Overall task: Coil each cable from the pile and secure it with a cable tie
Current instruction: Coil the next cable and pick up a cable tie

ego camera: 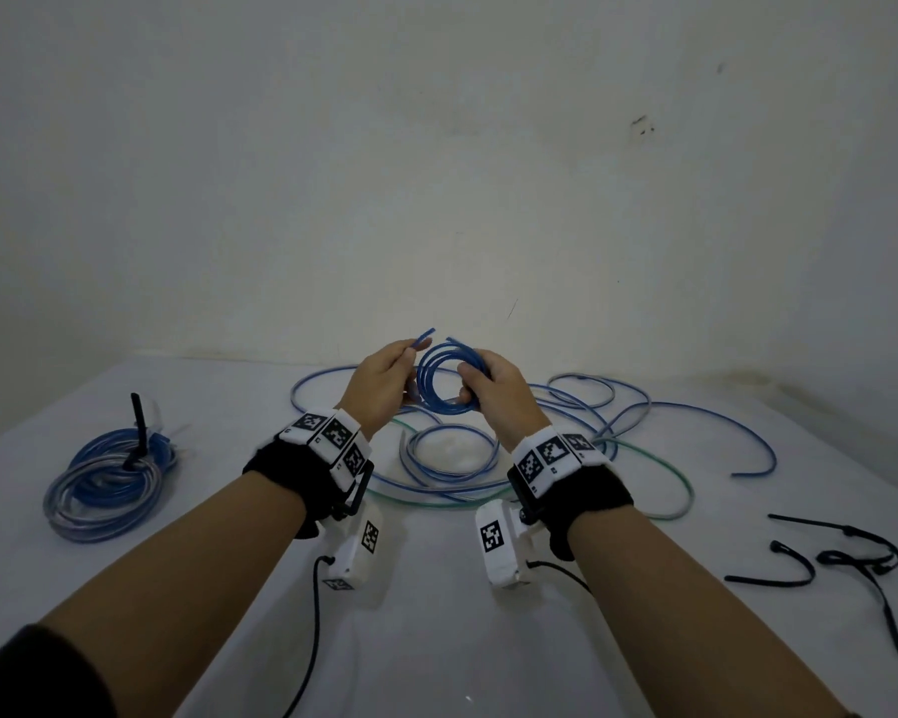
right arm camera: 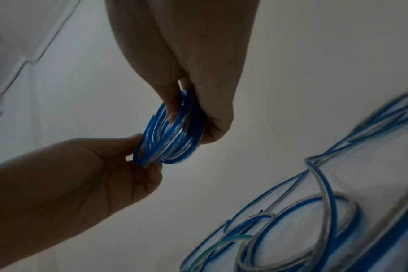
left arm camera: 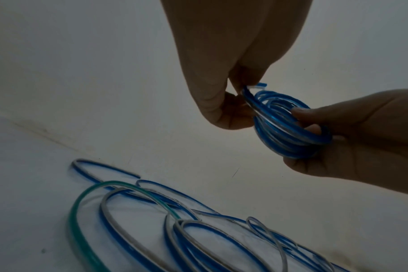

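A: Start at the left edge of the head view. What's there?

B: A finished bundle (ego camera: 107, 481) of blue and clear loops lies on the white table (ego camera: 436, 640), with a black tie (ego camera: 137, 432) cinched round it and its tail sticking up.

A: And in the middle of the frame?

B: Both hands are raised above the table. The left hand (ego camera: 382, 383) pinches the coil's left side between thumb and fingertips, near a free cable end that pokes up past its fingers. The small blue coil (ego camera: 444, 378) hangs between the two hands. The right hand (ego camera: 496, 388) has its fingers curled round the coil's right side, thumb pressing the turns together.

A: So which step is this?

B: I'd say the winding of this cable is about done; both ends stand free at the top and no tie is on it yet.

A: What lies below the hands?

B: The loose pile (ego camera: 488, 458), blue, clear and one green cable, spread on the table.

A: And at the lower right?

B: Spare black ties (ego camera: 851, 559), well apart from the hands.

A: The next move, then?

B: Probably one hand must keep the turns squeezed alone while the other reaches for a tie. The stiff loops look likely to spring open if the grip slackens.
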A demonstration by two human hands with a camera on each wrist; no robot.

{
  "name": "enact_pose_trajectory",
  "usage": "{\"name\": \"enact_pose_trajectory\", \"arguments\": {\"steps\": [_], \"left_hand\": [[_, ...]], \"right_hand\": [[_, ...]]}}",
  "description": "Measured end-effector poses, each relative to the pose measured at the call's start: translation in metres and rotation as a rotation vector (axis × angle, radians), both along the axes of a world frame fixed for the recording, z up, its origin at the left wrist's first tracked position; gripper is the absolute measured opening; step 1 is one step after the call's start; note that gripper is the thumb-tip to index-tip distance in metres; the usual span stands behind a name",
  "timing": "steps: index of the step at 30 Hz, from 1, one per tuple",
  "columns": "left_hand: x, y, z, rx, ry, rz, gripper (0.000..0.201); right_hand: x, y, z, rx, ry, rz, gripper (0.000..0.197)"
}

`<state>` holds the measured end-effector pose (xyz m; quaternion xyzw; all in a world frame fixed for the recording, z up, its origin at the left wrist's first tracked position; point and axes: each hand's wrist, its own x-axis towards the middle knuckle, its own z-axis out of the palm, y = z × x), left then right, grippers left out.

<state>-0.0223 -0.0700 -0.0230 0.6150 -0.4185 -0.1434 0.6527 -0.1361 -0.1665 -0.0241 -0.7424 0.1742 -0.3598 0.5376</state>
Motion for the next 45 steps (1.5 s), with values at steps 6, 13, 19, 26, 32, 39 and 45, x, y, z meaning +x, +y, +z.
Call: {"name": "enact_pose_trajectory", "arguments": {"steps": [6, 13, 19, 26, 32, 39, 45], "left_hand": [[0.011, -0.001, 0.001, -0.014, -0.370, -0.013, 0.033], [0.023, -0.008, -0.014, 0.064, -0.556, -0.026, 0.037], [0.006, 0.004, -0.001, 0.163, -0.799, -0.035, 0.041], [-0.016, -0.001, 0.008, 0.310, -0.691, -0.076, 0.017], [-0.032, -0.013, 0.009, 0.240, -0.071, -0.318, 0.024], [-0.061, -0.041, 0.023, 0.288, -0.126, -0.426, 0.032], [-0.107, -0.080, 0.025, 0.288, -0.333, -0.367, 0.032]], "right_hand": [[-0.002, 0.001, 0.002, -0.198, 0.124, 0.023, 0.033], [-0.003, 0.004, -0.001, -0.172, 0.071, 0.028, 0.027], [-0.008, 0.001, -0.002, -0.159, 0.015, 0.058, 0.015], [-0.013, 0.003, 0.003, -0.095, -0.049, 0.038, 0.012], [-0.026, -0.006, 0.006, -0.010, -0.067, -0.007, 0.016], [-0.063, -0.028, 0.011, 0.041, -0.084, -0.084, 0.016], [-0.113, -0.049, 0.011, 0.068, -0.108, -0.159, 0.014]]}}
